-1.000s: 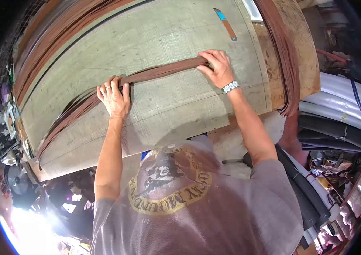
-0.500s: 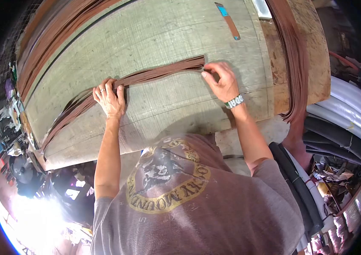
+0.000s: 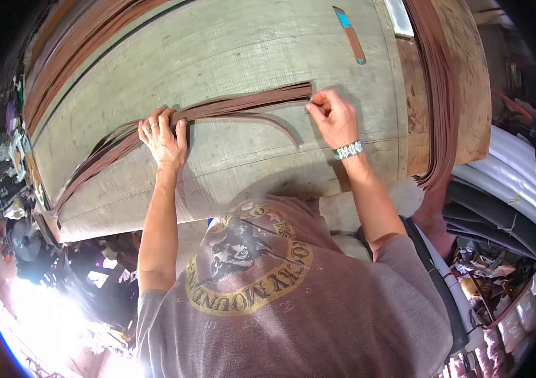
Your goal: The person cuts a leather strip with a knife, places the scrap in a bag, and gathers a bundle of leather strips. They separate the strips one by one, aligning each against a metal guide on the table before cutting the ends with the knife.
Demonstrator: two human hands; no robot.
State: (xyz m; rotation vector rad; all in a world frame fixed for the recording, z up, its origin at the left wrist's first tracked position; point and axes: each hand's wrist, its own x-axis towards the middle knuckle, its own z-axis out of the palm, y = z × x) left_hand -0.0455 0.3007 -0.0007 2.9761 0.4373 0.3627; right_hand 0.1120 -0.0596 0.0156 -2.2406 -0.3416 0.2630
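Note:
A bundle of long, thin brown strips [image 3: 243,103] runs across the worn green-grey tabletop, its cut ends to the right. My left hand [image 3: 163,140] lies over the middle of the bundle, fingers on top and thumb alongside, holding it against the table. Below the bundle, one loose strip [image 3: 280,126] has separated and curves down to the right. At the bundle's right end, my right hand [image 3: 335,120] is closed in a pinch of thumb and forefinger. A thin strip edge leads to those fingertips, though its very end is hidden.
A knife-like tool [image 3: 351,38] with blue on its brown handle lies at the far right of the table [image 3: 230,57]. More brown strips [image 3: 435,88] hang over the right end. Another long pile [image 3: 85,50] lies at the far left. Rolls of material [image 3: 501,208] stand at right.
One strip has dropped away from the bundle and now curls below it. My right hand's fingers have closed from a looser curl into a pinch. My left hand stays on the bundle.

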